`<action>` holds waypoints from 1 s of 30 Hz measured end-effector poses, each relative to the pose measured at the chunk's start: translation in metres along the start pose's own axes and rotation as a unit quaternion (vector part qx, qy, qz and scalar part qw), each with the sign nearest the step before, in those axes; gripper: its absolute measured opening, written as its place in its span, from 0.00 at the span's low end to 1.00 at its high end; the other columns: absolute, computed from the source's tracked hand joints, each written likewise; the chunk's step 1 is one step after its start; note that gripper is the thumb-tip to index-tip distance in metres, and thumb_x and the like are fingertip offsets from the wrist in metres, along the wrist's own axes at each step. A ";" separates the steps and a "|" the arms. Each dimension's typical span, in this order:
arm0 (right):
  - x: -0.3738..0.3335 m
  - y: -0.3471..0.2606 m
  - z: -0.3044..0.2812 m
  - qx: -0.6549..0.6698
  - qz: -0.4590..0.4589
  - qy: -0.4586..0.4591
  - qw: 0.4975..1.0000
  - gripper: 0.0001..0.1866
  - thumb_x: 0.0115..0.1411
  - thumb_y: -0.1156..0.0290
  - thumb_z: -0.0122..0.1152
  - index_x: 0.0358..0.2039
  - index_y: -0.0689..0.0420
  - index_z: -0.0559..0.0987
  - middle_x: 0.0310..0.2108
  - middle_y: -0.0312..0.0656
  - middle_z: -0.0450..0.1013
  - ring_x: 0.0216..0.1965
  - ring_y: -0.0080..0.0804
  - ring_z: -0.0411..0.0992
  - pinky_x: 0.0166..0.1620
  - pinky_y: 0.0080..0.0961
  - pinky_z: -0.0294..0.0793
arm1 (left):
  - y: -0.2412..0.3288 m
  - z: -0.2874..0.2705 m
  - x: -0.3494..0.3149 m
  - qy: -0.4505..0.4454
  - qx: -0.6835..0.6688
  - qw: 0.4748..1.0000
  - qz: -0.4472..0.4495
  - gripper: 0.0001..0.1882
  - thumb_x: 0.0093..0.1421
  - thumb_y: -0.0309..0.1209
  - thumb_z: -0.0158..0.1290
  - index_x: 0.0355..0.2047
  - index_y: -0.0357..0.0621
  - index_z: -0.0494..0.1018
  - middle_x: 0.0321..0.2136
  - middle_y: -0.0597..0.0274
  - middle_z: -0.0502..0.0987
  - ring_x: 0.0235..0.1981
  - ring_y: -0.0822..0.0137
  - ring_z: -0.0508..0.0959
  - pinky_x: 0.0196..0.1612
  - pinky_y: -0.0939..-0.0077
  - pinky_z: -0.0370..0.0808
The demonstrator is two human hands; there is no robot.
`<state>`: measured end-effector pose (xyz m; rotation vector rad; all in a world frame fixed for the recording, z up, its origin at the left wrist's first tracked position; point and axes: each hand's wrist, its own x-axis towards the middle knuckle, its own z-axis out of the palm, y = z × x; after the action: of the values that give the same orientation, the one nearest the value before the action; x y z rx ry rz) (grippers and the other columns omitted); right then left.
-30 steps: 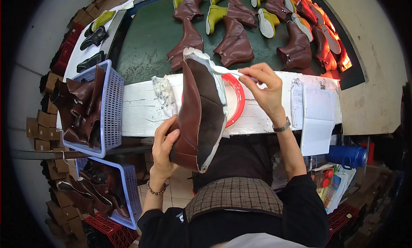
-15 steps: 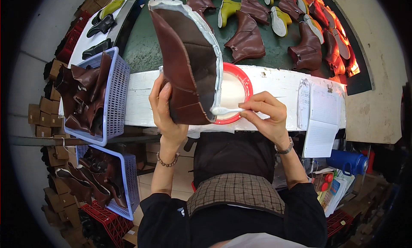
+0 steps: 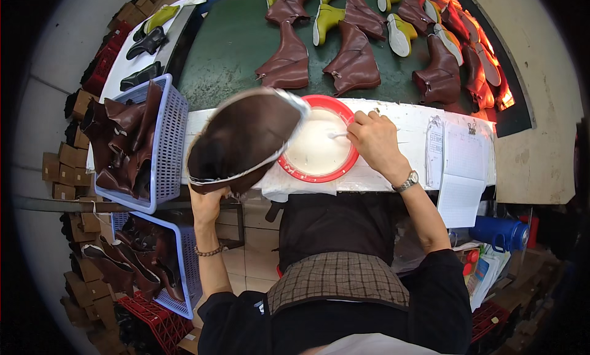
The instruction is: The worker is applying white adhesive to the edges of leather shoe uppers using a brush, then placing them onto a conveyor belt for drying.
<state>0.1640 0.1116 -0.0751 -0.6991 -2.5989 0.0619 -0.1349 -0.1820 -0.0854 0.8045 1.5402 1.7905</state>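
Observation:
My left hand (image 3: 209,202) grips a brown leather boot upper (image 3: 246,137) from below, partly hidden by it. The upper is tilted, its dark lining facing up, with a white coating along its edge; motion blurs it. Right beside it stands a red bowl (image 3: 318,177) of white, glue-like liquid (image 3: 313,147). Over the bowl's right rim, my right hand (image 3: 376,140) is closed around a slim brush (image 3: 336,135) coated in white, whose tip reaches into the liquid. Most of the handle is covered by my fingers.
Brown boot uppers (image 3: 286,57) and yellow-green boot forms (image 3: 327,20) lie on the green table (image 3: 218,54), near a glowing red heater at far right. Blue baskets (image 3: 169,143) of uppers stand left. Papers (image 3: 458,164) and a blue flask (image 3: 499,233) are at right.
The boot upper has swung down and left, away from the brush, uncovering the bowl and another upper behind. My right hand has moved up, bringing the brush tip from the upper's edge into the bowl.

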 end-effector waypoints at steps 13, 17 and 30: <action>0.026 -0.007 -0.044 0.309 -0.030 0.110 0.944 0.08 0.54 0.72 0.75 0.37 0.51 0.88 0.32 0.32 0.78 0.31 0.24 0.74 0.42 0.24 0.64 | -0.001 0.011 -0.016 0.020 -0.280 0.953 -0.113 0.53 0.30 0.08 0.53 0.66 0.29 0.62 0.45 0.31 0.78 0.22 0.47 0.82 0.12 0.70 0.73; 0.003 -0.005 -0.039 0.344 0.021 0.086 0.935 0.08 0.55 0.72 0.75 0.37 0.52 0.88 0.31 0.33 0.79 0.29 0.23 0.73 0.41 0.25 0.63 | 0.004 0.008 -0.019 0.035 -0.279 0.952 -0.118 0.52 0.29 0.07 0.53 0.64 0.31 0.65 0.43 0.33 0.79 0.21 0.48 0.81 0.11 0.70 0.72; 0.043 -0.007 -0.064 0.340 -0.085 0.069 0.934 0.08 0.55 0.73 0.74 0.37 0.53 0.89 0.32 0.33 0.81 0.36 0.25 0.76 0.47 0.27 0.64 | 0.021 0.051 -0.010 -0.184 -0.196 0.909 -0.317 0.33 0.32 0.10 0.50 0.47 0.23 0.74 0.24 0.44 0.79 0.11 0.60 0.71 0.11 0.70 0.63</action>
<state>0.1545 0.1219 0.0011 -0.2109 -2.2616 0.7856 -0.0905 -0.1611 -0.0589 0.3495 0.9847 1.2981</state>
